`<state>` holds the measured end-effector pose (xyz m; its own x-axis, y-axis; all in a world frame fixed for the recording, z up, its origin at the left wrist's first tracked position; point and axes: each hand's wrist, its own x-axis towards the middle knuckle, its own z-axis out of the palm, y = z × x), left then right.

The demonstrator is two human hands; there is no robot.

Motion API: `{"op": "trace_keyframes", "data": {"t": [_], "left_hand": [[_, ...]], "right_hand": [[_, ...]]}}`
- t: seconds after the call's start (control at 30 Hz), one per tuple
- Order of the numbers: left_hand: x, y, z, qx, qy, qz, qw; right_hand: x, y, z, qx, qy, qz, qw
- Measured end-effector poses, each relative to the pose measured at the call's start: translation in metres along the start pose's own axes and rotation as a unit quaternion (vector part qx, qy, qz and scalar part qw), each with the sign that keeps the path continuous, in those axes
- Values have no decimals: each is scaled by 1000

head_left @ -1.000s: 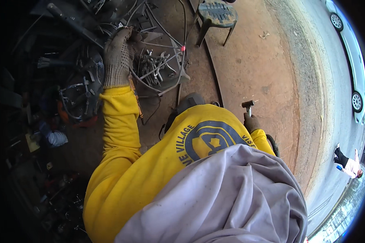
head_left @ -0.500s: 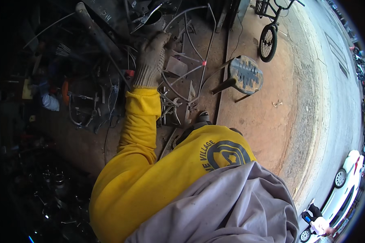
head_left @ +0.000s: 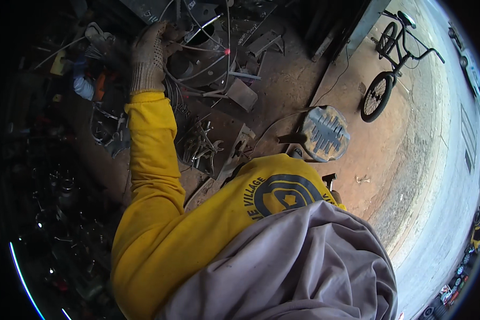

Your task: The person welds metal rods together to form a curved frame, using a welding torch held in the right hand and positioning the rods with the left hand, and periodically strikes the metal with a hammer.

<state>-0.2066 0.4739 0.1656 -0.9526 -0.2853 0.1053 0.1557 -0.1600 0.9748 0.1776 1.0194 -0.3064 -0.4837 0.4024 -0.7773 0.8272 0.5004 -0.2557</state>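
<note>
My left hand (head_left: 146,56), in a dirty knit work glove on a yellow sleeve, reaches far forward into a heap of thin metal rods and wires (head_left: 208,58). Its fingers curl over the rods beside a round dark metal drum (head_left: 194,66); whether they grip one is unclear. One rod has a red tip (head_left: 227,52). My right hand is hidden behind my chest and the grey cloth on it. Only a small hammer head (head_left: 329,178) shows there, at the edge of my yellow shirt.
A pile of spanners (head_left: 200,145) lies on the dirt floor below the rods. A stool with a slotted metal seat (head_left: 325,133) stands to the right, a black bicycle (head_left: 392,64) beyond it. Dark tool clutter (head_left: 58,186) fills the left. Cars (head_left: 477,80) stand at the far right.
My view has swung: the stool and bicycle slid toward the middle right. My left hand stays stretched into the rods, now near the drum. The hammer head shows again beside my shirt.
</note>
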Motion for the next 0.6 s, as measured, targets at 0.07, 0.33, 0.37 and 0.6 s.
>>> {"op": "trace_keyframes", "data": {"t": [0.07, 0.33, 0.37, 0.6], "left_hand": [[13, 9, 17, 23, 16, -2, 1000], [114, 9, 16, 90, -24, 49, 994], [118, 12, 29, 81, 21, 31, 996], [171, 0, 69, 76, 126, -27, 989]], "right_hand": [[3, -46, -38, 112, -44, -2, 993], [33, -186, -144, 197, -46, -94, 975], [30, -205, -148, 197, -37, -124, 972], [23, -332, -173, 190, -22, -268, 944]]}}
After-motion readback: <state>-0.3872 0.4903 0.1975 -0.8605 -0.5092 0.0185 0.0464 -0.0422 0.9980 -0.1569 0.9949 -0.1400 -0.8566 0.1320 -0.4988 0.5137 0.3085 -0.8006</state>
